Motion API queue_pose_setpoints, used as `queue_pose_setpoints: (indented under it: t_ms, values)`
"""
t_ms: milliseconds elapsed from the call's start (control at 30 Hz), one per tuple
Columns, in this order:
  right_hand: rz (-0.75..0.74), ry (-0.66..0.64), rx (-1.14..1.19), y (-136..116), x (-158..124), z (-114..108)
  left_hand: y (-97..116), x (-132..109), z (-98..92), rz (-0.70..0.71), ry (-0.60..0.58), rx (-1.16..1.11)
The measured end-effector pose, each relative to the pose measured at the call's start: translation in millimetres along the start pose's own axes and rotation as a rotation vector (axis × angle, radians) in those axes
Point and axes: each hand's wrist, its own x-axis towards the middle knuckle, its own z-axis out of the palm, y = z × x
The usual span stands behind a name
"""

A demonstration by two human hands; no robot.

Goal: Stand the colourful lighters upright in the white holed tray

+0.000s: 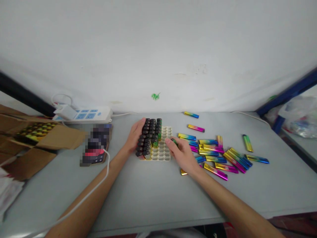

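Observation:
A cream slotted tray [163, 152] sits mid-table, its left columns filled with upright iridescent sticks with black caps [149, 135]. My left hand [134, 135] rests against the tray's left side, fingers laid flat along it. My right hand [182, 152] is at the tray's right edge, fingers pinched on a rainbow stick [174, 141]. A loose pile of rainbow sticks [218, 155] lies on the table just right of that hand.
A white power strip [84, 115] lies by the wall. An open cardboard box [37, 135] with more sticks stands at left. A phone [96, 145] with a white cable lies beside it. A plastic bag [299, 115] sits far right.

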Motion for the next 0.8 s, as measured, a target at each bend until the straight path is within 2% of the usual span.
queue_pose_setpoints:
  t_ms: [233,467,567,700,800]
  values:
    - [0.015,0.074,-0.052,4.4,0.1,2.6,-0.7,0.1,-0.5,0.042,-0.012,0.025]
    - [0.019,0.056,-0.072,3.0,-2.0,4.9,-1.9,1.2,1.1,0.040,-0.011,0.003]
    - [-0.012,0.073,-0.117,0.2,-5.4,3.4,-2.6,1.5,0.8,0.047,-0.024,0.014]
    - [-0.041,-0.019,-0.091,1.4,-7.9,-0.6,-4.7,2.1,-0.1,0.070,-0.041,0.026]
    - [-0.164,0.013,-0.185,1.5,-6.7,-3.2,-8.2,3.0,-0.3,0.064,-0.021,0.022]
